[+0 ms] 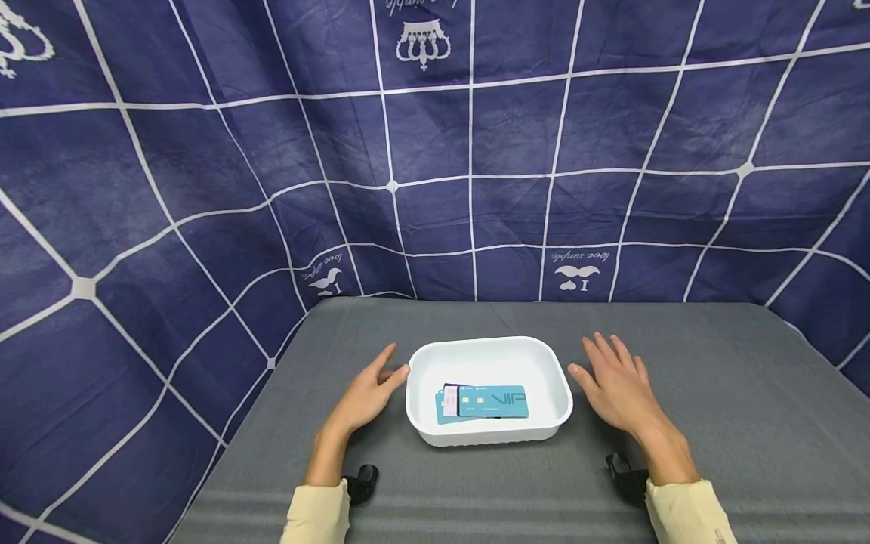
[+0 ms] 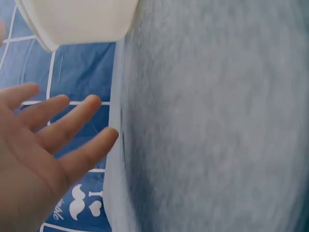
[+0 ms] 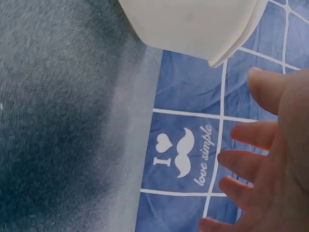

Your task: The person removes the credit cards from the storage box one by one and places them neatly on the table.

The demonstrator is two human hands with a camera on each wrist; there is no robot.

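Observation:
A white plastic tray (image 1: 485, 437) with raised walls stands on the grey surface, between both hands. Several cards lie overlapped inside it; the top one is a teal VIP card (image 1: 499, 403), over a pinkish card (image 1: 450, 402) and another teal card (image 1: 443, 417). My left hand (image 1: 365, 397) is just left of the tray, thumb near its rim, holding nothing; its fingers spread apart in the left wrist view. To the right, my right hand (image 1: 620, 389) has its fingers extended and spread, apart from the tray wall (image 3: 193, 34).
Grey cloth (image 1: 258, 468) covers the tabletop. A blue curtain (image 1: 516, 211) with white grid lines hangs behind it and along the left side. Each wrist wears a black strap mount, such as the one at the left wrist (image 1: 362, 483).

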